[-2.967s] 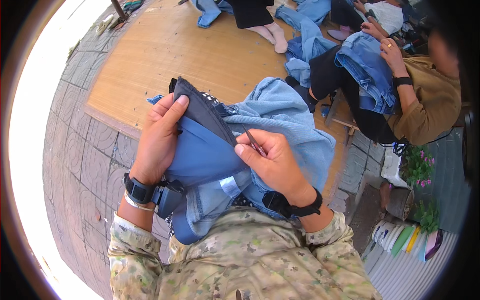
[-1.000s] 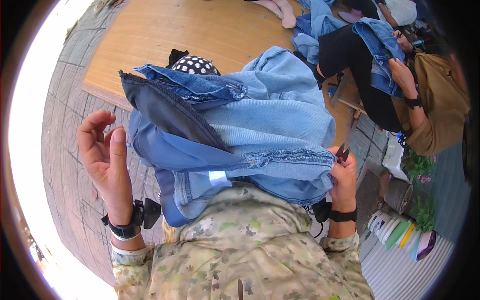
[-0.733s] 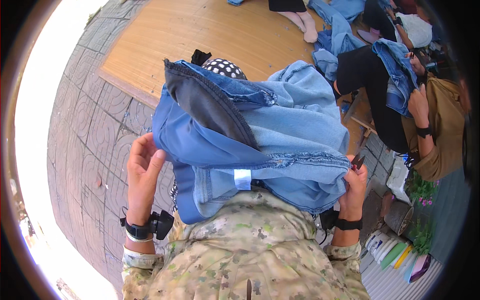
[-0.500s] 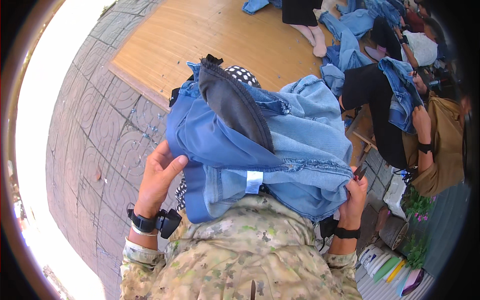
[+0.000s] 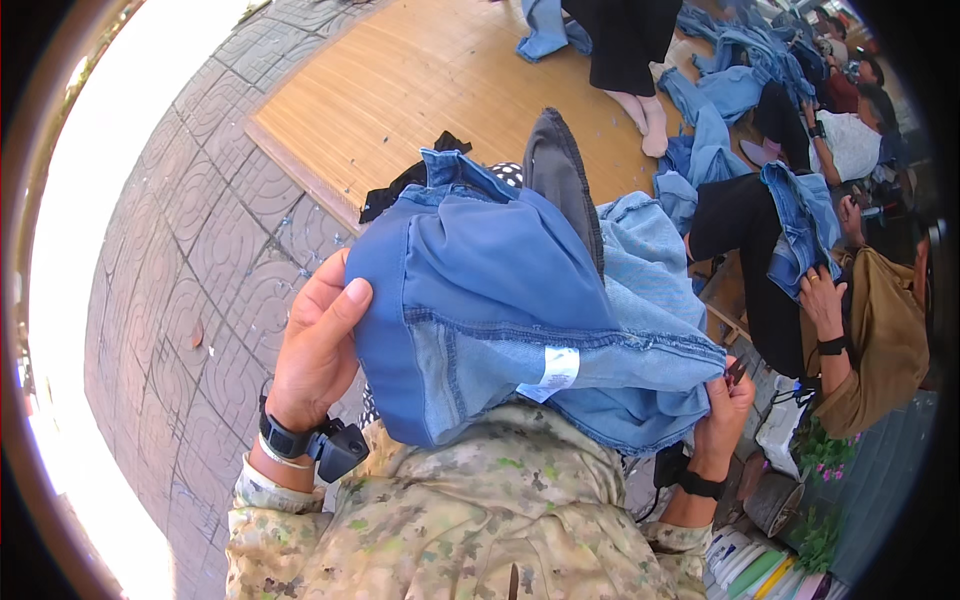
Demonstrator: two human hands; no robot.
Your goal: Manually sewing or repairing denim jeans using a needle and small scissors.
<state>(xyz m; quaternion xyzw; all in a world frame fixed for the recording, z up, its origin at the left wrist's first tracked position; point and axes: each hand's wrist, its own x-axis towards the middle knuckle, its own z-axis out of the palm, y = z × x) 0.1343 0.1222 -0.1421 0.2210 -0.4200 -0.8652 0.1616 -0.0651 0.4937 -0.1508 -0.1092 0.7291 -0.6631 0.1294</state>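
Observation:
Stretched between my hands over my lap is a light-blue denim garment (image 5: pixel 655 270), its seams and lining facing out. It has smooth blue lining fabric (image 5: pixel 490 260), a dark grey flap (image 5: pixel 560 180) standing up in the middle, and a white label (image 5: pixel 558 370) at a seam. My left hand (image 5: pixel 318 345) pinches the lining's left edge, thumb on top and fingers partly behind. At the right end of the seam, my right hand (image 5: pixel 722 415) grips the denim. A small dark pointed tool (image 5: pixel 737 370) shows at its fingers, probably thread snips, mostly hidden.
A wooden board (image 5: pixel 400 90) lies ahead on grey paving (image 5: pixel 190 270). To the right, a person in a brown top (image 5: pixel 880 320) handles denim; further off are other people and a denim pile (image 5: pixel 740 90). A bucket (image 5: pixel 773 500) and flowering plants (image 5: pixel 825 455) stand at lower right.
The garment is spread wider and flatter, with more blue lining showing. The grey flap has swung right and stands upright. My right hand has shifted slightly right and down with the seam.

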